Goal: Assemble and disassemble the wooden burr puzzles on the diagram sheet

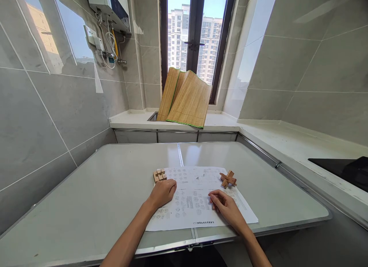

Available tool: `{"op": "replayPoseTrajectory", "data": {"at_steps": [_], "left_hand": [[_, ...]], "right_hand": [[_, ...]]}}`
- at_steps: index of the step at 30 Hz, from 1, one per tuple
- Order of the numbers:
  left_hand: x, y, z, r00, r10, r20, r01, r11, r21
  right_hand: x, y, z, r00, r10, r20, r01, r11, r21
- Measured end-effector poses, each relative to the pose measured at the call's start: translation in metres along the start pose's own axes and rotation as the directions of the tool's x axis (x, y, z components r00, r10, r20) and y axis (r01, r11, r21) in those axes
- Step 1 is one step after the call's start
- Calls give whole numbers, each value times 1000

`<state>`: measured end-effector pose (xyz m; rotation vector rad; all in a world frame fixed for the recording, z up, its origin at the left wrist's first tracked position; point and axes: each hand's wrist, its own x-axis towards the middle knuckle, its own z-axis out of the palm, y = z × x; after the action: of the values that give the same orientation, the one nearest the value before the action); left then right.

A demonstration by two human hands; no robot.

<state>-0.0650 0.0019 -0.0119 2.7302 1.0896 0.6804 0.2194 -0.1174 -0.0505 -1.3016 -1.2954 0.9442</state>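
A large white printed sheet (pixel 198 217) with small diagrams lies on the pale folding table (pixel 86 190). My left hand (pixel 163 192) rests on its left part with the fingers curled in; whether anything is inside them is hidden. Just beyond that hand, at the sheet's upper left corner, sits a wooden block puzzle (pixel 160 175). A cross-shaped wooden puzzle (pixel 228 179) stands on the upper right corner. Nearer to me, my right hand (pixel 222 205) lies on the right part of the sheet, its fingers loosely bent and apart, with nothing in them.
Bamboo mats (pixel 189 98) lean at the window, over a sink edge on the white counter (pixel 129 119). A black cooktop (pixel 342 169) is on the right counter. A water heater (pixel 110 10) hangs at the upper left. A metal rail runs along the table's back.
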Motion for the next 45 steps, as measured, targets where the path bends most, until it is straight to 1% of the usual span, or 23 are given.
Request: {"op": "replayPoseTrajectory", "data": {"at_steps": [16, 19, 21, 24, 27, 31, 33, 36, 37, 38, 40, 45], "left_hand": [[-1, 1, -1, 1000, 2, 0, -2, 1000, 6], [0, 1, -1, 1000, 5, 0, -5, 1000, 7], [0, 1, -1, 1000, 6, 1, -6, 1000, 6], [0, 1, -1, 1000, 6, 3, -6, 1000, 3], [0, 1, -1, 1000, 8, 5, -8, 1000, -1], [0, 1, -1, 1000, 12, 5, -12, 1000, -2], [0, 1, 0, 1000, 13, 4, -13, 1000, 1], [0, 0, 0, 1000, 15, 2, -15, 1000, 3], [0, 0, 0, 1000, 16, 1, -16, 1000, 3], [0, 0, 0, 1000, 18, 1, -18, 1000, 3], [0, 0, 0, 1000, 20, 1, -20, 1000, 3], [0, 0, 0, 1000, 15, 2, -15, 1000, 9]], "right_hand": [[1, 1, 0, 1000, -9, 3, 9, 1000, -16], [1, 2, 0, 1000, -17, -26, 17, 1000, 6], [2, 4, -1, 996, -26, -84, 29, 999, 35], [3, 5, -3, 973, -22, -231, 42, 996, 81], [4, 5, -4, 924, 9, -383, 50, 988, 143], [3, 7, -8, 859, 28, -512, 71, 982, 173], [3, 10, -11, 814, 21, -580, 53, 992, 110], [3, 16, -14, 737, -38, -675, -28, 996, -87], [3, 17, -14, 724, -65, -686, -54, 987, -151], [3, 19, -14, 721, -87, -687, -75, 976, -202], [5, 21, -13, 733, -115, -671, -107, 954, -280], [12, 31, -10, 804, -139, -578, -151, 892, -426]]}}
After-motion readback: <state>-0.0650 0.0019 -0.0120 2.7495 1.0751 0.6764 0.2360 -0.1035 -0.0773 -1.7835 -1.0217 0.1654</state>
